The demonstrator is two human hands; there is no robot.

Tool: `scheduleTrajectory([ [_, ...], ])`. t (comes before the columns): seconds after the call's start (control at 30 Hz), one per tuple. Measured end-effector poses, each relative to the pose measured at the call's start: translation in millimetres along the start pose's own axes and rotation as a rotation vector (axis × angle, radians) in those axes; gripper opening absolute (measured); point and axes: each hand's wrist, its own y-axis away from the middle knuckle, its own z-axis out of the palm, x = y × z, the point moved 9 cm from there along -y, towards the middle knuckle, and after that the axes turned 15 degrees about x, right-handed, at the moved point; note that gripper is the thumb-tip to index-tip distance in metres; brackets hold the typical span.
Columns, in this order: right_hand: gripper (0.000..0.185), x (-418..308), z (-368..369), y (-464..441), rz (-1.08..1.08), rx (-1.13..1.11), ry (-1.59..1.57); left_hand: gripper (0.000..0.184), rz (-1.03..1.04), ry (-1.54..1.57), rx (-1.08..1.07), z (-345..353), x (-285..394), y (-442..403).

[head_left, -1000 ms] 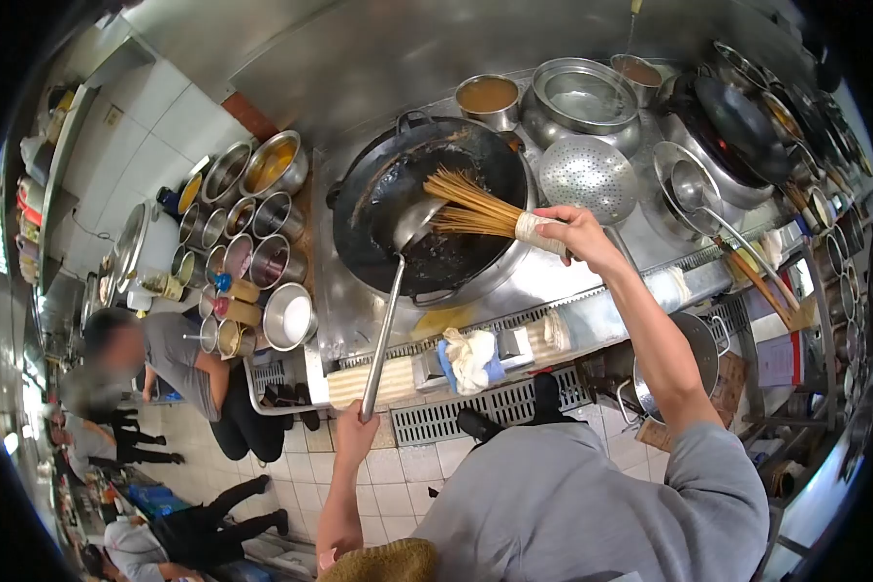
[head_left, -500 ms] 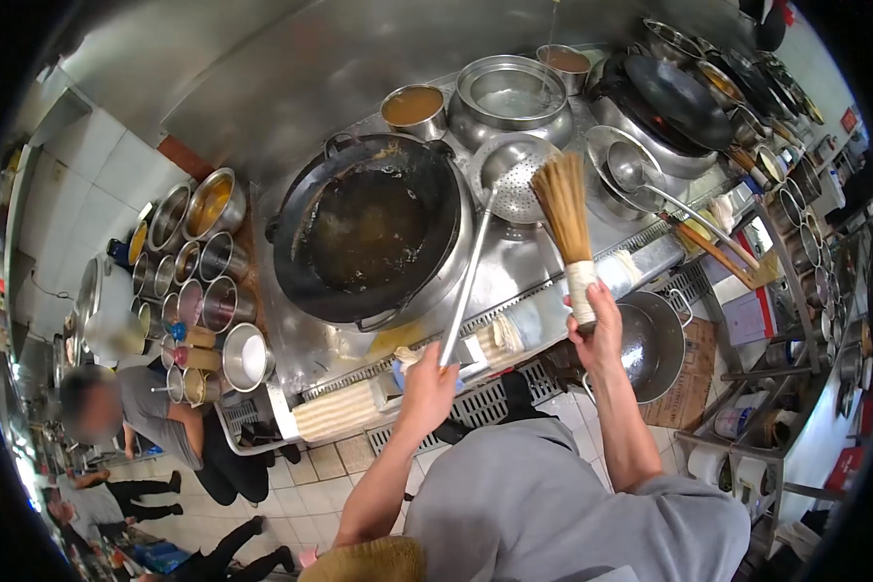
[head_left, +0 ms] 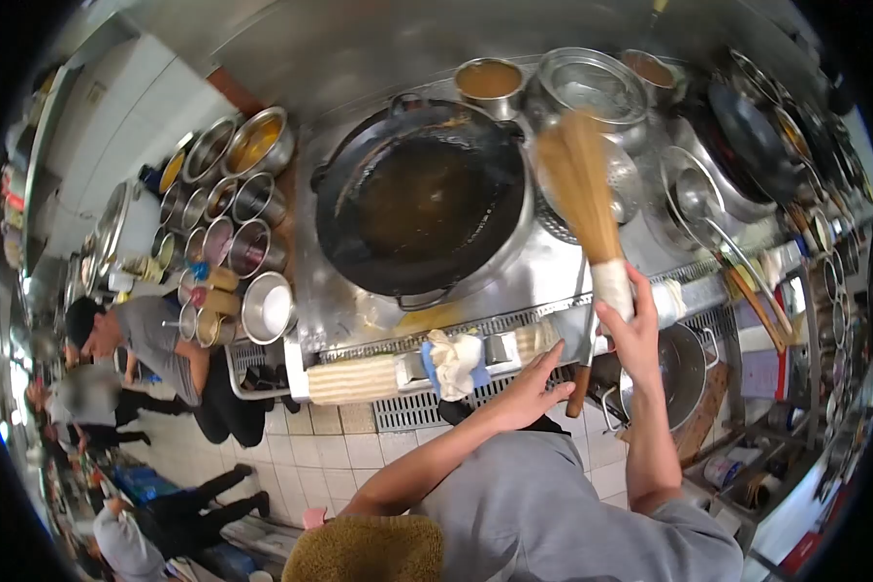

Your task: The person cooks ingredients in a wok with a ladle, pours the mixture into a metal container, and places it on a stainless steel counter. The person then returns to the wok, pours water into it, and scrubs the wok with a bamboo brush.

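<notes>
My right hand [head_left: 638, 335] grips a bamboo wok brush [head_left: 582, 189] by its white-wrapped handle, bristles up and blurred by motion. My left hand [head_left: 529, 396] is empty, with fingers apart, in front of the stove's edge. Close to its fingertips is the wooden handle [head_left: 579, 390] of a perforated strainer [head_left: 626, 194], whose bowl lies partly hidden behind the brush. Left of the brush, a large black wok [head_left: 369, 262] with dark liquid in it sits on the stove. A crumpled pale cloth [head_left: 453, 361] lies at the front rail, to the left of my left hand.
Several metal bowls [head_left: 262, 303] and squeeze bottles [head_left: 218, 303] stand at left. Behind are a pot of brown liquid [head_left: 490, 82] and a water pot [head_left: 592, 87]. A ladle [head_left: 696, 194] rests at right, above a large floor pot [head_left: 684, 378]. Co-workers [head_left: 160, 335] stand at left.
My left hand has let go of the strainer's handle and moved right, opening. The strainer's handle now points down near my right hand. The brush is raised slightly. The camera view has shifted.
</notes>
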Motion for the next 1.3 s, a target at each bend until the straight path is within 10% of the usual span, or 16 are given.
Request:
scheduleTrajectory([
  [0.2, 0.036, -33.2, 213.7, 10.2, -0.549, -0.669, 0.598, 0.058, -0.148, 0.082, 0.291, -84.2, -18.4, 62.8],
  [0.33, 0.028, 0.2, 341.8, -7.7, -0.657, -0.437, 0.586, 0.051, -0.168, 0.092, 0.547, -111.3, -61.9, 112.2],
  [0.4, 0.036, 24.7, 373.2, -35.8, -0.353, -0.290, 0.485, 0.046, -0.162, 0.089, 0.664, -119.7, -78.8, 134.3],
  [0.67, 0.047, 1.5, 352.5, 18.1, -0.302, -0.529, 0.502, 0.040, 0.042, -0.298, 0.919, -183.5, -48.7, 137.1],
  [0.87, 0.045, 47.3, 390.8, -53.4, -0.109, -0.206, 0.316, 0.045, 0.390, -0.731, 0.910, -197.2, 26.8, 55.7],
  [0.97, 0.049, 24.2, 360.5, 8.2, -0.216, -0.474, 0.392, 0.048, 0.371, -0.660, 0.824, -199.0, 11.7, 25.8],
  [1.17, 0.049, 45.3, 391.3, -86.1, 0.116, -0.170, 0.276, 0.016, 0.304, -0.806, 0.919, -208.9, 5.0, 0.7],
  [1.3, 0.048, 49.3, 384.7, -13.0, -0.025, -0.378, 0.297, 0.014, 0.305, -0.786, 0.874, -218.2, -0.1, -3.2],
])
